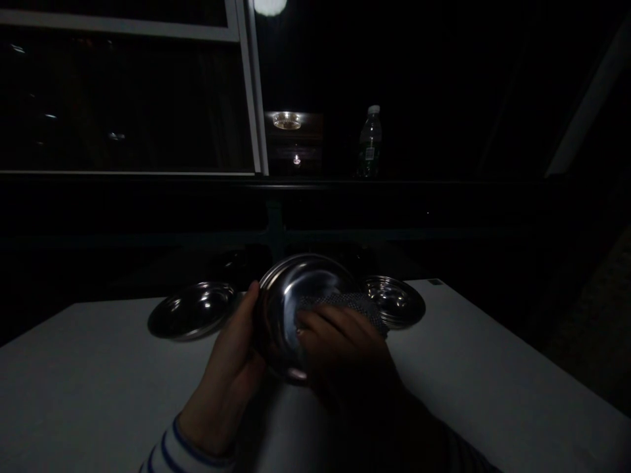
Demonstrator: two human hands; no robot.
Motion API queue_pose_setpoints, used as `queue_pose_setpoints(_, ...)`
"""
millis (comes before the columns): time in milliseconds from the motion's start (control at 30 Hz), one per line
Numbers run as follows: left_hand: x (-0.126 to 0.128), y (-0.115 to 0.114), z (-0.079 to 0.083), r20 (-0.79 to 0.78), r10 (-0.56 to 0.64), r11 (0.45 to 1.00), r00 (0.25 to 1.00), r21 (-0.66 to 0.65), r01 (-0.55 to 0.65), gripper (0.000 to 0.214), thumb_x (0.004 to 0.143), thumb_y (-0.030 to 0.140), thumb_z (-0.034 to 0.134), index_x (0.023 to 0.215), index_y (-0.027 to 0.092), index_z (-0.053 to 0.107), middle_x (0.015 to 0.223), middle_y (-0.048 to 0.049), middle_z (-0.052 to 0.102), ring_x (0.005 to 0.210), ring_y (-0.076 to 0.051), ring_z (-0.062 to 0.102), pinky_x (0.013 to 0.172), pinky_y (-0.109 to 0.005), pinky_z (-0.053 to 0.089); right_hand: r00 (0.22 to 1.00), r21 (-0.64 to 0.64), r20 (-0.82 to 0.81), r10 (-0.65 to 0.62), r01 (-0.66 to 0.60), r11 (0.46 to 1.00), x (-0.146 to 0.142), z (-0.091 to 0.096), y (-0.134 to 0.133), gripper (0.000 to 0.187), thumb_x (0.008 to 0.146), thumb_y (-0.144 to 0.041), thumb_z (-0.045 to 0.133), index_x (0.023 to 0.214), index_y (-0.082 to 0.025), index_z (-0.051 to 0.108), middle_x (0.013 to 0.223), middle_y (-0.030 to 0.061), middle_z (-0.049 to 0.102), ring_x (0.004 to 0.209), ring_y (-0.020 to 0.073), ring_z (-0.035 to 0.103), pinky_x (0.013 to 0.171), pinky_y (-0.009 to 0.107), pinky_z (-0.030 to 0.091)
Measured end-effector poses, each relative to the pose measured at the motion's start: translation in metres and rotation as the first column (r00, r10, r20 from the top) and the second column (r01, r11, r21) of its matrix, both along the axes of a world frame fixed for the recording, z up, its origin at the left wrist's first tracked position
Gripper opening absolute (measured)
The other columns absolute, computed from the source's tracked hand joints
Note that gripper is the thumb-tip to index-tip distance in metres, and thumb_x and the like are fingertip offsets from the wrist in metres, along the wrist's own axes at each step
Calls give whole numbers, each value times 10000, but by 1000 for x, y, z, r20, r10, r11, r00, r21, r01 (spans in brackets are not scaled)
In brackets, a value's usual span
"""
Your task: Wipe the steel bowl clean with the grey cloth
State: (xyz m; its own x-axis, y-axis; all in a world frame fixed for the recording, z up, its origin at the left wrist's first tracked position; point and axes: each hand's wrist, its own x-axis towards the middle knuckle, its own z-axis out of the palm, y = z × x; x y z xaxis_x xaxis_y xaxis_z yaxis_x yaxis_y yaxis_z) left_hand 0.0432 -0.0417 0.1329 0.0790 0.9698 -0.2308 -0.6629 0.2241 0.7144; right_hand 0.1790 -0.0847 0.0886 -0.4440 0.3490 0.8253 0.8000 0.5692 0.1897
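In the head view, clamps a shiny, round, silver metal bowl (286, 299) at frame centre by its left side with the left hand (234, 358); presses a grey, speckle-textured cloth (362, 305) to its smooth curve under the right hand (352, 348), fingers together.

Head view, forward and down, close over both hands.
Worn on the head, looking from the near side of the white table (123, 394) across its top toward the far edge. Takes in the left hand (229, 368) and right hand (350, 348) at close range, near and central; crops the striped left sleeve (177, 450) at the near limit. Spreads wide enough to catch the table's left and right edges. Reaches beyond to a bottle (369, 148) and, far left, a window frame (252, 98).
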Motion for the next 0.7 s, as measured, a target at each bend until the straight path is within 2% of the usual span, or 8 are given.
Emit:
queue_pose_setpoints(133, 6, -4, 0, -24, -46, 999, 999, -18, 45, 207, 840, 216, 496, 714, 122, 631, 581, -32, 657, 497, -129, 609, 500, -221, 500, 998, 18, -31, -45, 46, 999, 6, 6, 2, 230, 871, -236, 377, 953, -147, 572, 1115, 49, 612, 1084, 186, 464, 885, 330, 359)
queue_pose_setpoints(267, 0, -2, 3, 17, 12, 1000, 1000, -13, -12, 218, 846, 217, 486, 694, 139, 620, 538, 0, 629, 423, -100, 557, 443, -202, 467, 1000, 28, 11, 9, -9, 1000, 2, -1, 1, 237, 870, -233, 363, 972, -156, 563, 1096, 27, 617, 1066, 182, 473, 889, 336, 356)
queue_pose_setpoints(400, -8, 1, 6, 45, 38, 999, 998, 9, -39, 213, 849, 236, 486, 715, 139, 621, 576, -10, 648, 484, -112, 596, 451, -200, 474, 999, 73, 28, 39, -41, 997, -2, -3, -3, 227, 864, -212, 376, 975, -147, 563, 1057, 13, 629, 1032, 168, 485, 894, 327, 355)
queue_pose_setpoints(567, 2, -4, 4, 54, 51, 999, 997, 5, -52, 246, 862, 239, 462, 702, 135, 618, 551, -9, 637, 462, -107, 580, 445, -198, 471, 999, 92, 34, 21, -24, 995, 0, 4, -4, 250, 870, -204, 361, 1014, -153, 559, 1015, 6, 642, 1004, 164, 498, 866, 323, 367)
queue_pose_setpoints(700, 6, -7, 2, 58, 0, 1000, 998, -9, 0, 231, 842, 260, 498, 691, 134, 621, 563, -20, 644, 472, -116, 585, 451, -204, 479, 1000, 79, 6, 14, -14, 997, -1, 3, -1, 230, 862, -234, 396, 1006, -160, 560, 1062, 6, 630, 1056, 169, 478, 891, 334, 361)
